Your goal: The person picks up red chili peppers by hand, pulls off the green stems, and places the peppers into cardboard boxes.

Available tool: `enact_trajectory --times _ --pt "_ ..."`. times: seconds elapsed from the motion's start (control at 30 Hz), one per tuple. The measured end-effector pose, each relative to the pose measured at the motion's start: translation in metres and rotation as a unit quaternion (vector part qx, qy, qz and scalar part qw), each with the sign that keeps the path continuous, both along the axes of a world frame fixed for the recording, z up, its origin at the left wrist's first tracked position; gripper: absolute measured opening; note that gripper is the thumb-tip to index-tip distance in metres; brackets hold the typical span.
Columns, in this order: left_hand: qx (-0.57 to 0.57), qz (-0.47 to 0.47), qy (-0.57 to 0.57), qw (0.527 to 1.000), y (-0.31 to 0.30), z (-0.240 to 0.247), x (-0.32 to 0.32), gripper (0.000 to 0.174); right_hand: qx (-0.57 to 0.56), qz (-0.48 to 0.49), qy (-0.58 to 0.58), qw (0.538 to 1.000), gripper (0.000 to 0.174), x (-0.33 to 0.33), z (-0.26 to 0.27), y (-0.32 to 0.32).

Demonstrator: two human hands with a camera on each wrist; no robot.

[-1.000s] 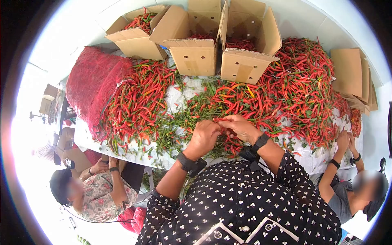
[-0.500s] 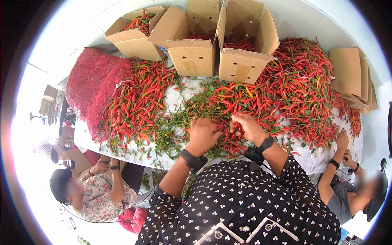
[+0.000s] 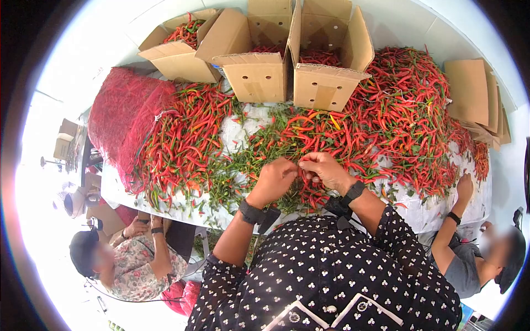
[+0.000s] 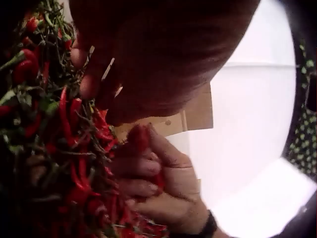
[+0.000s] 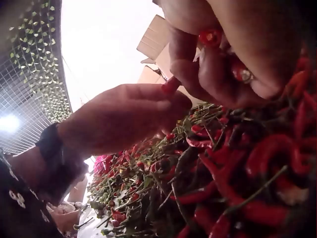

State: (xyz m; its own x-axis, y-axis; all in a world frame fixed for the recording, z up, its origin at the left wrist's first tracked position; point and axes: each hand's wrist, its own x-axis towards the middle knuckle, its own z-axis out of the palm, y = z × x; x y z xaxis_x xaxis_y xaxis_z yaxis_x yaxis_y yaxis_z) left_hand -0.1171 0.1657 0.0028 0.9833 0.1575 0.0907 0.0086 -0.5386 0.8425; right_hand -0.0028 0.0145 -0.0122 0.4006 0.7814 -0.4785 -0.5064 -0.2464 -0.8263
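Observation:
Over the chilli heap, my left hand and right hand meet at the fingertips. Several red chillies are gripped in the curled fingers of my right hand, blunt ends showing. A single red chilli lies between the hands, its end pinched by my left hand. The left wrist view has my left hand dark and close, hiding its pinch, and my right hand round red chillies. Green stems and leaves lie left of the hands.
Three open cartons holding chillies line the back. A red net sack is at the left, a large chilli pile at the right beside folded cardboard. One person sits left, another right.
My hands were together a second ago, apart half a second ago, and now meet again at the fingertips. The person at the right has drawn one hand back from the table.

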Motion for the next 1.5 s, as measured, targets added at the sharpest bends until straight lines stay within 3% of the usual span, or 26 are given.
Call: enact_trajectory --times 0.03,0.1,0.13,0.2,0.3,0.4,0.43,0.53,0.57,0.63,0.7,0.73,0.8,0.83,0.87,0.9,0.93,0.97,1.03,1.07,1.17,1.23,1.37,1.43,1.47,1.5 --pt "0.0 0.0 0.0 1.0 0.002 -0.002 0.002 0.011 0.002 -0.021 0.009 1.0 0.013 0.001 -0.001 0.0" --pt "0.214 0.021 -0.039 0.976 0.008 -0.008 0.005 0.021 0.004 -0.041 0.018 0.999 0.012 0.002 -0.003 -0.004" --pt "0.214 0.021 -0.04 0.976 0.007 -0.01 0.005 0.021 0.002 -0.054 0.027 0.998 0.013 0.003 -0.005 -0.007" --pt "0.332 0.022 -0.03 0.943 0.006 -0.012 0.007 0.027 0.001 -0.067 0.033 0.997 0.014 0.005 -0.006 -0.011" --pt "0.329 0.031 -0.004 0.944 0.002 -0.008 0.006 0.025 -0.001 -0.101 0.058 0.993 0.015 0.004 -0.001 -0.015" --pt "0.352 0.029 0.03 0.935 0.003 -0.014 0.003 0.025 0.006 -0.116 0.014 0.993 0.014 0.005 0.021 -0.016" --pt "0.353 0.029 0.03 0.935 0.005 -0.018 0.002 0.025 0.018 -0.104 -0.052 0.993 0.014 0.009 0.039 -0.013" --pt "0.329 0.017 0.042 0.943 0.009 -0.025 -0.004 0.022 0.091 -0.112 -0.255 0.956 0.016 0.026 0.093 0.001" --pt "0.318 0.015 0.028 0.948 0.009 -0.023 -0.005 0.019 0.076 -0.127 -0.274 0.95 0.016 0.034 0.117 0.005" --pt "0.307 0.014 0.013 0.952 0.009 -0.024 -0.008 0.017 0.096 -0.154 -0.399 0.899 0.015 0.057 0.151 0.016" --pt "0.203 0.057 0.016 0.977 0.009 -0.031 -0.012 0.016 0.175 -0.256 -0.392 0.866 0.017 0.083 0.176 0.032" --pt "0.204 0.059 0.015 0.977 0.009 -0.03 -0.014 0.016 0.16 -0.269 -0.403 0.86 0.019 0.096 0.187 0.033" --pt "0.079 0.114 0.055 0.989 0.01 -0.027 -0.017 0.016 0.133 -0.325 -0.508 0.787 0.022 0.12 0.191 0.042" --pt "0.078 0.115 0.053 0.989 0.013 -0.026 -0.018 0.016 0.131 -0.357 -0.536 0.754 0.023 0.123 0.193 0.045" --pt "-0.011 0.139 0.066 0.988 0.017 -0.025 -0.019 0.015 0.133 -0.354 -0.537 0.754 0.023 0.12 0.191 0.044" --pt "-0.101 0.162 0.079 0.978 0.019 -0.025 -0.02 0.014 0.116 -0.318 -0.51 0.791 0.022 0.107 0.188 0.041" --pt "-0.102 0.164 0.078 0.978 0.02 -0.024 -0.02 0.014 0.098 -0.282 -0.48 0.825 0.022 0.092 0.183 0.037" --pt "-0.22 0.176 0.064 0.957 0.02 -0.021 -0.019 0.011 0.1 -0.233 -0.439 0.862 0.019 0.074 0.169 0.036" --pt "-0.443 0.19 0.032 0.876 0.02 -0.017 -0.016 0.006 0.038 -0.108 -0.307 0.945 0.019 0.045 0.125 0.033" --pt "-0.443 0.189 0.032 0.876 0.02 -0.019 -0.014 0.006 0.03 -0.067 -0.199 0.977 0.019 0.031 0.099 0.031" --pt "-0.463 0.164 0.029 0.871 0.019 -0.019 -0.007 0.004 0.012 0.006 -0.01 1.0 0.022 0.004 0.029 0.02" --pt "-0.417 0.186 0.022 0.889 0.005 -0.002 -0.001 0.005 -0.013 -0.029 0.019 0.999 0.018 -0.012 0.02 0.02" --pt "-0.278 0.098 0.035 0.955 0.0 -0.003 0.001 0.014 -0.003 -0.067 -0.01 0.998 0.016 -0.013 0.013 0.02" --pt "-0.28 0.098 0.039 0.954 0.009 -0.005 0.001 0.016 0.045 -0.079 0.025 0.996 0.015 -0.003 0.013 0.013" --pt "-0.093 0.085 0.005 0.992 0.016 -0.004 0.0 0.018 0.033 -0.114 0.028 0.993 0.017 -0.001 0.012 0.01" --pt "0.097 0.07 -0.03 0.992 0.021 -0.003 -0.001 0.021 0.033 -0.113 0.028 0.993 0.017 0.0 0.011 0.008"
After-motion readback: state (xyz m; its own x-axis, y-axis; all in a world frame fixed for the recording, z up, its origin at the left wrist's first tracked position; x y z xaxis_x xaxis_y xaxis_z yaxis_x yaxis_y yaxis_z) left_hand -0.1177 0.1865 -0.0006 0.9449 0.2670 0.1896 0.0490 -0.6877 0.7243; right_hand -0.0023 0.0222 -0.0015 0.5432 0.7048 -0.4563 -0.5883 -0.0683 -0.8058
